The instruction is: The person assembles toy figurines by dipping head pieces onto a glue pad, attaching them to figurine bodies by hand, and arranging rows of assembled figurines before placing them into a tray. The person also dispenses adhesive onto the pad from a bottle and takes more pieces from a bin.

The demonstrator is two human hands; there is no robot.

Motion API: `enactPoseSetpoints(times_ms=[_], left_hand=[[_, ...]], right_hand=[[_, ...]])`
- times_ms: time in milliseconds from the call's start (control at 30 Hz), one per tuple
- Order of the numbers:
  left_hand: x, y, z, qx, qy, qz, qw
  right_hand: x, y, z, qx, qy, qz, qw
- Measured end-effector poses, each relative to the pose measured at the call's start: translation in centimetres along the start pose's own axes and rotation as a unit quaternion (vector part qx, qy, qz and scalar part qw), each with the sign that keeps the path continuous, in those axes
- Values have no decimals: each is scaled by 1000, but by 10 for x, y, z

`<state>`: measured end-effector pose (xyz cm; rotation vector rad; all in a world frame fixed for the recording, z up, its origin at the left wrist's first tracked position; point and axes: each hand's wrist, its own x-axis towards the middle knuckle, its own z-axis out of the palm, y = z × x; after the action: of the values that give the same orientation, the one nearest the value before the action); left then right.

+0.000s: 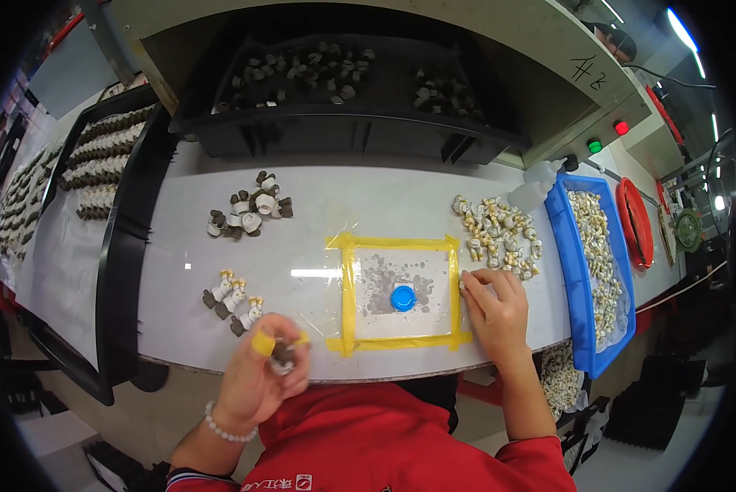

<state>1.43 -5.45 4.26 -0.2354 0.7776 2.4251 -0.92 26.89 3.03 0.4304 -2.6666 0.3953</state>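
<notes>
My left hand (261,373), with yellow covers on two fingertips and a beaded bracelet, is closed round a small brown-and-white figurine piece (282,357) at the table's front edge. My right hand (499,320) rests at the right edge of a yellow-taped square (348,287), its thumb and fingers pinched together. Whatever is between those fingertips is too small to make out. Inside the square, a round blue cap (402,298) sits among wet grey spots. Beyond my left hand lie several joined figurines (235,297), brown at one end and yellowish at the other.
Loose brown-and-white pieces (251,207) lie left of centre, white-and-gold pieces (503,234) at the right. A blue bin (560,221) and a clear squeeze bottle (533,187) stand beyond those. Black trays (294,135) (122,271) border the back and left.
</notes>
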Motion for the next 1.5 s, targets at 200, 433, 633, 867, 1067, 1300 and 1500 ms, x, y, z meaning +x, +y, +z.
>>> enactPoseSetpoints(times_ms=[200,433,633,867,1067,1300,1500], left_hand=[[32,-14,24,-69,-41,-78,994],[37,-19,27,43,-51,-72,995],[36,-28,2,49,-105,-48,992],[36,-33,5,53,-41,-39,997],[35,-30,9,34,-32,-40,998],[34,-30,16,67,-14,-46,997],[36,-37,15,51,-4,-4,999]], right_hand=[[-10,5,1,-2,6,-45,999],[-6,1,-8,70,-26,19,997],[-3,1,-11,112,-50,59,991],[27,-28,-9,193,-94,-34,976],[42,-35,0,142,-101,-125,977],[45,-36,3,123,-139,-145,972],[40,-37,2,187,-107,-69,974]])
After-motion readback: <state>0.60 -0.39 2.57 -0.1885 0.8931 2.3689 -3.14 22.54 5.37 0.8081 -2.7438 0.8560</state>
